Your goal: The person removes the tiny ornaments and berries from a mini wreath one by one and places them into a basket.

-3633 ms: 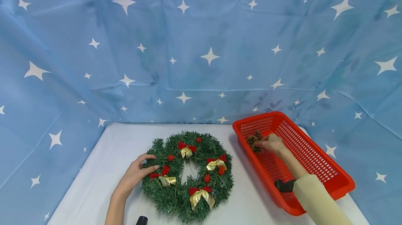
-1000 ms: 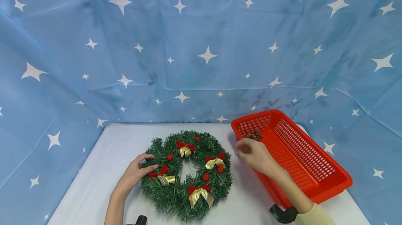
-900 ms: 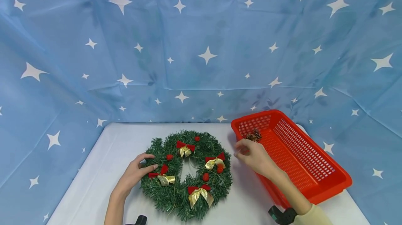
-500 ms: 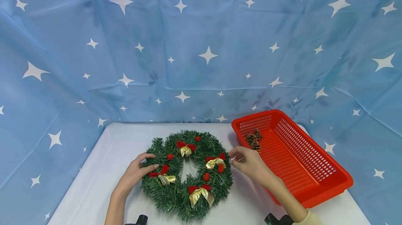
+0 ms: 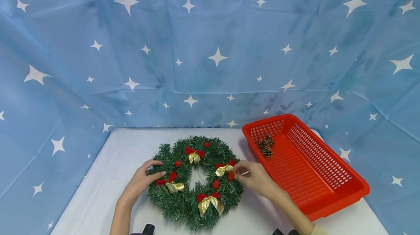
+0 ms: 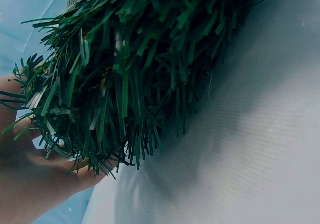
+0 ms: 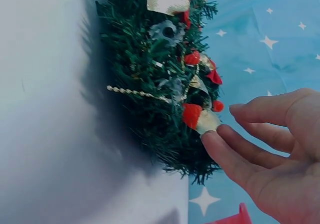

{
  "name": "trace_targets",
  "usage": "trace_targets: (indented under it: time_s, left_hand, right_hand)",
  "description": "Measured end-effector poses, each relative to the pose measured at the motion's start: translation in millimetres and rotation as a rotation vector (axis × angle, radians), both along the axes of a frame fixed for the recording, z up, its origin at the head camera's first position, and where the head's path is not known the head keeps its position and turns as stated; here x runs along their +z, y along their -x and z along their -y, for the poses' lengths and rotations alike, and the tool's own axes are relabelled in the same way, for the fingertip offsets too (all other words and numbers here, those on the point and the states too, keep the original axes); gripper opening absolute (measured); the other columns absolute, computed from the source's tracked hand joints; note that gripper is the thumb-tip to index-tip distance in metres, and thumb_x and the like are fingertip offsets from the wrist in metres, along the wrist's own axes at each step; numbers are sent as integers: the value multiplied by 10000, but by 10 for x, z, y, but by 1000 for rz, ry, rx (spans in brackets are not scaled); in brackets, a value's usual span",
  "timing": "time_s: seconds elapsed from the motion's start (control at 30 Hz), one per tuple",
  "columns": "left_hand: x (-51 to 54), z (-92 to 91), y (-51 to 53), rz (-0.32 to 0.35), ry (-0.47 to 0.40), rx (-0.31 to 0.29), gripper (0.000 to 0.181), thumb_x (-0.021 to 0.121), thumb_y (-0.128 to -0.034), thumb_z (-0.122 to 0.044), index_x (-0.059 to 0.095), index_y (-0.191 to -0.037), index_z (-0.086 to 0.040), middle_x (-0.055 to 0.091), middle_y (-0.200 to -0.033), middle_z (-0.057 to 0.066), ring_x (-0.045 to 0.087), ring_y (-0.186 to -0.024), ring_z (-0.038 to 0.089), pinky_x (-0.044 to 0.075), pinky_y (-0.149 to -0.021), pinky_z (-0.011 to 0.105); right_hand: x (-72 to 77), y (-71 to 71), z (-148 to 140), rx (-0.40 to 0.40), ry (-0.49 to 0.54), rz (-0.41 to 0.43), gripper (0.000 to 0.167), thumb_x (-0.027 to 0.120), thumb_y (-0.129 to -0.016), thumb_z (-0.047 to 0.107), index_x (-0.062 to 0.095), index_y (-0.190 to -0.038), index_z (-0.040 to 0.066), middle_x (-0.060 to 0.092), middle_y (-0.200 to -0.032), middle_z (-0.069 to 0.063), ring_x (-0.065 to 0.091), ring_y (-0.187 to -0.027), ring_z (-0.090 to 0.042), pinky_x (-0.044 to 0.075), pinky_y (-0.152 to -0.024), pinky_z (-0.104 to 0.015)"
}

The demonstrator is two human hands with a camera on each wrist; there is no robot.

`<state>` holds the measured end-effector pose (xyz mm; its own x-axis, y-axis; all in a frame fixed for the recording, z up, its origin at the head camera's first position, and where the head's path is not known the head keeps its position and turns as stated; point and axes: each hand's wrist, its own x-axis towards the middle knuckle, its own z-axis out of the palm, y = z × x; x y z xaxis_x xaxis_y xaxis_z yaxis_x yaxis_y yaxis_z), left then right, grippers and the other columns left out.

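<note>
Currently, L hand (image 5: 139, 182) grips wreath (image 5: 181, 202) at its L edge; R hand (image 5: 256, 179), fingertips apart, is just beside red/gold bow (image 5: 223, 170). Pinecones (image 5: 267, 151) in red basket (image 5: 303, 176).

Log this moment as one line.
left hand: holding wreath | right hand: near rightmost bow, contact unclear | pinecones: in red basket

Right hand (image 5: 254, 179) moved from red basket (image 5: 306, 165) to right side of wreath (image 5: 183, 201).

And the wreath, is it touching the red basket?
Apart: in the head view, a strip of white table shows between the wreath and the basket.
</note>
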<state>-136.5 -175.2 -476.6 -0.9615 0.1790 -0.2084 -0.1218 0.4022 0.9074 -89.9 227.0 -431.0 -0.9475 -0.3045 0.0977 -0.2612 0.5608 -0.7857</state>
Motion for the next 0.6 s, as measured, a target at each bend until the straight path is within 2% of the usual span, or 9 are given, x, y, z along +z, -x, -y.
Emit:
trace_targets:
  time_s: [0.33, 0.6]
  left_hand:
    - [-7, 1, 4, -3, -1, 1, 590, 747, -948, -372, 550, -1442, -118, 200, -1694, 176, 215, -1501, 578, 410, -1067, 667]
    - [-9, -3, 3, -5, -1, 1, 592, 748, -948, -371, 549, -1444, -117, 201, -1693, 179, 219, -1499, 579, 416, -1061, 663]
  right_hand:
    - [-80, -23, 79, 1, -53, -56, 220, 676, -879, -105, 731, -1064, 0, 756, -1055, -130, 738, -909, -260, 600, -771, -226]
    - [-133, -41, 128, -13, -108, -81, 198, 711, -874, -95, 733, -1042, 8, 757, -1004, -129, 747, -849, -240, 596, -714, -223]
